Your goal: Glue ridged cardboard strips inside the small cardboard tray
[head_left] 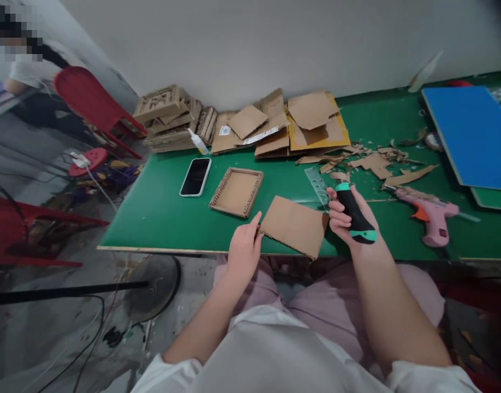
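Note:
A flat rectangular piece of cardboard (293, 224) lies at the table's front edge, slightly over it. My left hand (244, 245) has its left corner between thumb and forefinger. In my right hand (343, 215), the fingers wrap round a black tool with teal ends (352, 210), held upright just right of the cardboard. I cannot make out the tool's tip against the scraps behind it. A clear plastic ruler (316, 185) lies beyond the right fingers. Left of the flat piece sits a shallow cardboard tray (238, 191) with corrugated strips along its rim.
On the green table (152, 207) lie a phone (196, 177), a glue bottle (199, 143), stacked cardboard frames (168, 131), cardboard sheets (270, 125) and scraps (375, 164). A pink glue gun (433, 218) and blue board (471, 136) are at right. Another person (33, 76) sits far left near red chairs.

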Demonstrator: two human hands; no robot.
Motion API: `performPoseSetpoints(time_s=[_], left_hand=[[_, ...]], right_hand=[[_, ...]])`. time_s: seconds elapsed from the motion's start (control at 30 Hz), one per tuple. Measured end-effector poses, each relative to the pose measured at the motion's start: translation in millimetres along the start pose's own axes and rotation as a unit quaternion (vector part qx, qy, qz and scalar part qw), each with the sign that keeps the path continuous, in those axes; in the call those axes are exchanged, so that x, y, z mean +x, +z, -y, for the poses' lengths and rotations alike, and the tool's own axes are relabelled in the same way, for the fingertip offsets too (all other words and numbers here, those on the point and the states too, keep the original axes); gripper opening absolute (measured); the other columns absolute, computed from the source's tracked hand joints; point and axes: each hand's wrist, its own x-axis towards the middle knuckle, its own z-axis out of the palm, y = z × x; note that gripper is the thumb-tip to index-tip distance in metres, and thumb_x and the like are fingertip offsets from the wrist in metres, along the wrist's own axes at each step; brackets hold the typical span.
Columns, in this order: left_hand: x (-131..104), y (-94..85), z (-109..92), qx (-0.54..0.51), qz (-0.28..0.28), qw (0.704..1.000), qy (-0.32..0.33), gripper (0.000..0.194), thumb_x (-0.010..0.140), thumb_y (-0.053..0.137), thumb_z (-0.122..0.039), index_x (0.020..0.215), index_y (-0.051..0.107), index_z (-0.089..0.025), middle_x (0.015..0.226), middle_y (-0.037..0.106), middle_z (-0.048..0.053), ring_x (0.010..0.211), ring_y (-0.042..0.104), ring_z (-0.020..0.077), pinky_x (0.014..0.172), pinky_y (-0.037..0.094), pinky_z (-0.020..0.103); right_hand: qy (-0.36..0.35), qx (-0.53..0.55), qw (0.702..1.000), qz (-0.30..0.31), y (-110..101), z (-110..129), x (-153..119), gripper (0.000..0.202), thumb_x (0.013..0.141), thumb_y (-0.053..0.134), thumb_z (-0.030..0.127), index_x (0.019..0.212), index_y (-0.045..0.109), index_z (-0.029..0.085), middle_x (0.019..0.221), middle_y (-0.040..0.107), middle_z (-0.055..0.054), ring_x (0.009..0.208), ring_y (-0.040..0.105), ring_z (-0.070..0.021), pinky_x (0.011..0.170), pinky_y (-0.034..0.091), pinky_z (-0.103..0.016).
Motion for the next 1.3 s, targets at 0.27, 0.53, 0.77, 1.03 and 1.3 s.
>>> performPoseSetpoints(time_s=[0.27,0.53,0.77,1.03,1.3], left_hand=[[10.9,-1.1,7.2,0.01,0.0,1.0,0.016,0.039,0.087,0.04,-0.012,0.125,0.048,-0.018,0.105,0.063,0.008,0.093,0.054,0.0194,0.084,0.045,0.035],[19.6,5.7,-11.0,0.003,-0.034,0.998,0.057,0.035,0.084,0.04,-0.008,0.114,0.056,-0.015,0.109,0.062,0.01,0.102,0.054,0.0201,0.091,0.045,0.037],[20.7,15.2,-48.9,0.019,0.022,0.99,0.139,0.032,0.087,0.044,-0.027,0.113,0.057,-0.014,0.127,0.05,0.015,0.124,0.04,0.0256,0.103,0.036,0.042],[35.6,32.2,-58.2,0.056,0.068,0.99,0.11,0.057,0.081,0.046,-0.053,0.129,0.044,-0.023,0.142,0.032,0.015,0.133,0.024,0.033,0.106,0.021,0.054],[36.0,34.9,-51.9,0.038,0.072,0.99,0.111,0.064,0.078,0.043,-0.062,0.13,0.042,-0.025,0.143,0.031,0.014,0.133,0.024,0.0321,0.106,0.02,0.053]], right_hand=[[0.033,0.032,0.999,-0.011,0.4,3.2,-2.6,0.043,0.088,0.027,0.047,0.104,0.056,0.021,0.063,0.044,0.003,0.041,0.011,-0.0063,0.034,0.012,-0.019],[0.008,-0.007,0.994,-0.107,7.1,6.1,-2.2,0.042,0.072,0.062,0.04,0.107,0.055,0.019,0.068,0.061,0.001,0.043,0.052,-0.0098,0.038,0.041,-0.021],[0.015,-0.057,0.996,-0.074,9.5,8.5,-8.9,0.04,0.076,0.06,0.043,0.108,0.053,0.021,0.059,0.054,0.004,0.041,0.051,-0.0087,0.037,0.038,-0.018],[0.066,-0.057,0.995,-0.045,24.8,15.9,-19.2,0.046,0.081,0.048,0.05,0.121,0.039,0.03,0.067,0.048,0.006,0.045,0.05,-0.01,0.044,0.049,-0.027],[0.099,-0.436,0.895,0.003,29.6,18.9,-13.3,0.063,0.087,0.036,0.036,0.142,0.004,0.035,0.067,0.054,0.003,0.044,0.052,-0.0116,0.044,0.043,-0.024]])
